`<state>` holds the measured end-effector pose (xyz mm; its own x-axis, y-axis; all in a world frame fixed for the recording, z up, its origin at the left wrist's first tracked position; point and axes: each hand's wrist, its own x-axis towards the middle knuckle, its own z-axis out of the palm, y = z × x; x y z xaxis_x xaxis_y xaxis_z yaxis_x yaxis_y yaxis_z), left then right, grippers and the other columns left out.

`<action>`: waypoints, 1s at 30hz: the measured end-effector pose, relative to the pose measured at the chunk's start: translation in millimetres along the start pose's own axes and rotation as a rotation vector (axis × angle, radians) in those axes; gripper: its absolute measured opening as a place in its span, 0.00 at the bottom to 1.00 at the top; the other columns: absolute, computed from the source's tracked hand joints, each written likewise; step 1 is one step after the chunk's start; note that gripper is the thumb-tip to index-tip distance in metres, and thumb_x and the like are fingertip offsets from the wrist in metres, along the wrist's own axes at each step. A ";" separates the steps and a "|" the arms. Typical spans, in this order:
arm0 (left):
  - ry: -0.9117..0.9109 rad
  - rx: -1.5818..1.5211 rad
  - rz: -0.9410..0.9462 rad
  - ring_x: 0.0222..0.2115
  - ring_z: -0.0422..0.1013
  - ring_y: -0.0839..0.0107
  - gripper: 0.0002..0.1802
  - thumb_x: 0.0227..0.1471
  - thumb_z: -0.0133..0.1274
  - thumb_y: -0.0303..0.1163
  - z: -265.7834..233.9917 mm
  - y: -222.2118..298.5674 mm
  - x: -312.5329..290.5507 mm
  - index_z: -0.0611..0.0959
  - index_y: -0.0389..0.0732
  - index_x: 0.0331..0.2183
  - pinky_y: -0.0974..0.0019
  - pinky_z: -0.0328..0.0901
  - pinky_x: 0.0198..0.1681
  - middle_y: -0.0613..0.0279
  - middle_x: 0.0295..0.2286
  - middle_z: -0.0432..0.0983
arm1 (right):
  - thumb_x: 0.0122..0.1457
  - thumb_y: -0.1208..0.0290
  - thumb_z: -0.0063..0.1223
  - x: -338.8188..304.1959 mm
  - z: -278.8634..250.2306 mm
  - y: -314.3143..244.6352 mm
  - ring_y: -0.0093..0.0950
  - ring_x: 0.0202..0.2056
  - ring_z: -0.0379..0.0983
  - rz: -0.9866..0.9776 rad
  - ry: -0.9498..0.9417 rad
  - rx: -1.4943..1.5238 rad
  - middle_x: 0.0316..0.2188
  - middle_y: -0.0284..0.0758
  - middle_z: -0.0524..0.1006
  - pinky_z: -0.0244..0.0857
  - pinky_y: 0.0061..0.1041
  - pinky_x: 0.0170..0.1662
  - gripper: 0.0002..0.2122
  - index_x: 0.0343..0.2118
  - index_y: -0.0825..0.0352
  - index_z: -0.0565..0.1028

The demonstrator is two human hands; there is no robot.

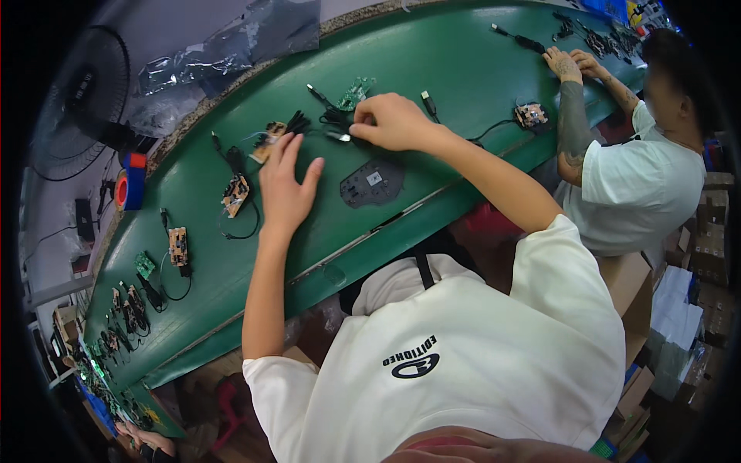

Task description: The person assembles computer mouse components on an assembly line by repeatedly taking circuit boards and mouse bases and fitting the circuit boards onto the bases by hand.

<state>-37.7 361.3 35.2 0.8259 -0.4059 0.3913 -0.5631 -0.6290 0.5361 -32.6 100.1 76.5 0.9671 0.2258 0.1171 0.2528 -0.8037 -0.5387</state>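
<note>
Dark plate (372, 184), landmark of this entry: flat on the desk (455, 69), matte dark grey, curved outline, one pale square label near the middle, small holes about it. Bare green surface runs from it toward the near seam strip (340, 252) and also along its right side; well beyond it lies the far edge, with a speckled rim (351, 27). Green circuit board (355, 92), just beyond the plate: irregular outline, beside a bundled black cable (332, 117) with a bright metal plug. Right hand (394, 123), above the plate's far side: grip bent inward at the bundle; whether it pinches the cable cannot be told. Brown circuit board (270, 139), beyond and left of the plate: small components, partly covered by fingers. Left hand (284, 185), left of the plate: grip spread, thumb apart, fingertips at the brown board; contact unclear.
</note>
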 end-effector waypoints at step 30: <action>0.248 -0.471 0.043 0.36 0.76 0.76 0.25 0.52 0.64 0.22 -102.7 81.5 49.8 0.80 0.34 0.52 0.71 0.71 0.42 0.62 0.36 0.81 | 0.61 0.58 0.61 22.6 -82.8 -117.5 0.17 0.30 0.72 -0.165 0.037 0.691 0.30 0.29 0.76 0.66 0.18 0.33 0.24 0.55 0.68 0.73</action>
<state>-45.4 358.0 175.2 0.8027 -0.2195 0.5546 -0.5948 -0.2261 0.7714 -38.2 154.1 211.6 0.9210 0.2858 0.2648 0.3331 -0.2251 -0.9156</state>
